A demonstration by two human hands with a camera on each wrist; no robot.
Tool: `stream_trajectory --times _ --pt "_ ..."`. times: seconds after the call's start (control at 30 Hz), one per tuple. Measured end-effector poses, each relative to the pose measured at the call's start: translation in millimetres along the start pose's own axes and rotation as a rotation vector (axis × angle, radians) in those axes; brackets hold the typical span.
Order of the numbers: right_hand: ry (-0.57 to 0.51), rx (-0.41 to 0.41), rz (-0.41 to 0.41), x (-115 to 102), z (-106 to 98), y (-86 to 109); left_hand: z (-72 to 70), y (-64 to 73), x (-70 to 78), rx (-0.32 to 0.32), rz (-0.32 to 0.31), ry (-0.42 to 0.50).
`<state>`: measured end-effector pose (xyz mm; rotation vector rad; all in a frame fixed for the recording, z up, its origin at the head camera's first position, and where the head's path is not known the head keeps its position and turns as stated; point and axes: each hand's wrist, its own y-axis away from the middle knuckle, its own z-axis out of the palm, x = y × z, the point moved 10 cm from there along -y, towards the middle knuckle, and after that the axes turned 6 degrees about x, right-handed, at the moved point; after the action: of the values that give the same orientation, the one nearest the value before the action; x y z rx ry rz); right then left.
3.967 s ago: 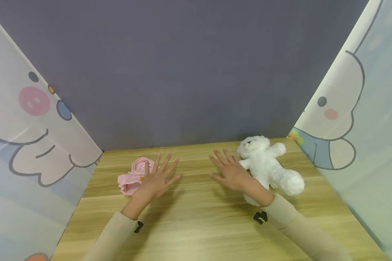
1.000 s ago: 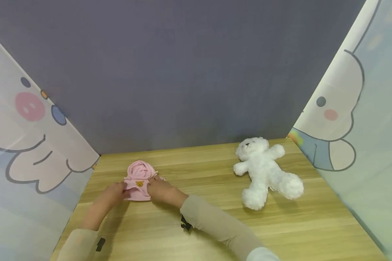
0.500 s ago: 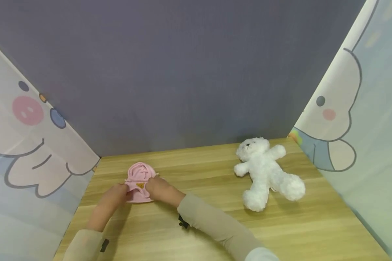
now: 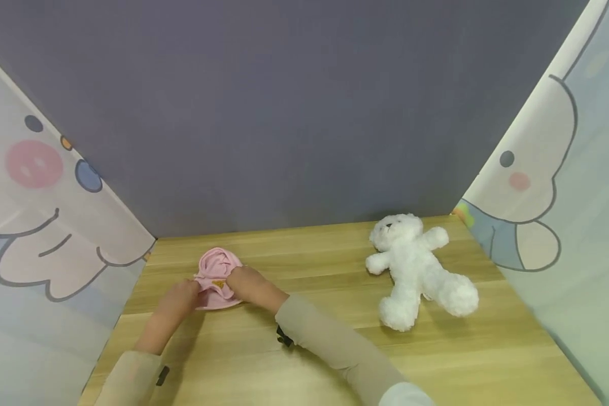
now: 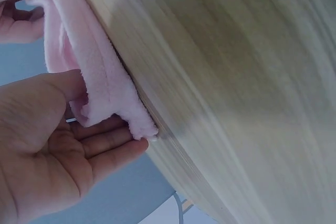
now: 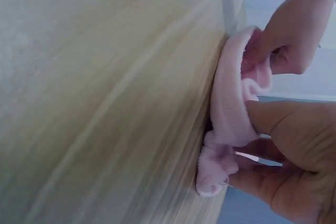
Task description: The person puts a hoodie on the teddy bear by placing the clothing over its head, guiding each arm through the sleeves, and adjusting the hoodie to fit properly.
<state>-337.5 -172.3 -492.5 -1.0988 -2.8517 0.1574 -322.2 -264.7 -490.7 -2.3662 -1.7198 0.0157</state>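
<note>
A small pink hoodie (image 4: 217, 264) with a yellow-brown bear patch lies on the left of the table, its hood toward the back wall. At its left side my left hand (image 4: 177, 300) pinches the fabric, thumb inside the bottom opening in the left wrist view. My right hand (image 4: 252, 286) grips the opposite side, its thumb (image 6: 265, 115) also tucked in the opening. Between both hands the hem of the pink cloth (image 5: 100, 72) gapes. A white plush bear (image 4: 408, 268) lies on its back at the right, apart from both hands.
The wooden table (image 4: 304, 349) meets a dark grey panel (image 4: 304, 124) at the back. Cloth walls with cartoon prints stand at the left (image 4: 35, 225) and right (image 4: 588, 242). Each sleeve bears a small black clip-like piece near the wrist.
Both hands, spread flat over the table four seconds ago, have moved to the hoodie and taken hold of its sides. Since half a second ago its front is bunched slightly more. The bear stays put.
</note>
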Motion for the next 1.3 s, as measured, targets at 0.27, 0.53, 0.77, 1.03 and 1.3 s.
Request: stream_trajectory --times 0.27,0.53,0.77,1.03,1.3 --pt "0.044 0.027 0.005 2.7 -1.1 0.8 0.4 -6.4 -6.9 -0.108 -0.056 -0.078" --pt "-0.077 0.046 0.007 5.9 -0.7 10.2 -15.0 -1.9 2.8 -0.018 -0.065 0.004" --pt "-0.122 0.053 -0.026 25.3 -18.0 15.6 -30.3 -12.7 22.4 -0.024 -0.004 0.065" --pt "0.012 -0.015 -0.068 54.8 -50.3 19.0 -39.5 -18.2 39.7 0.012 0.061 0.136" --pt "-0.090 -0.003 -0.065 92.5 -69.7 32.3 -42.8 -36.6 76.9 -0.010 0.164 0.176"
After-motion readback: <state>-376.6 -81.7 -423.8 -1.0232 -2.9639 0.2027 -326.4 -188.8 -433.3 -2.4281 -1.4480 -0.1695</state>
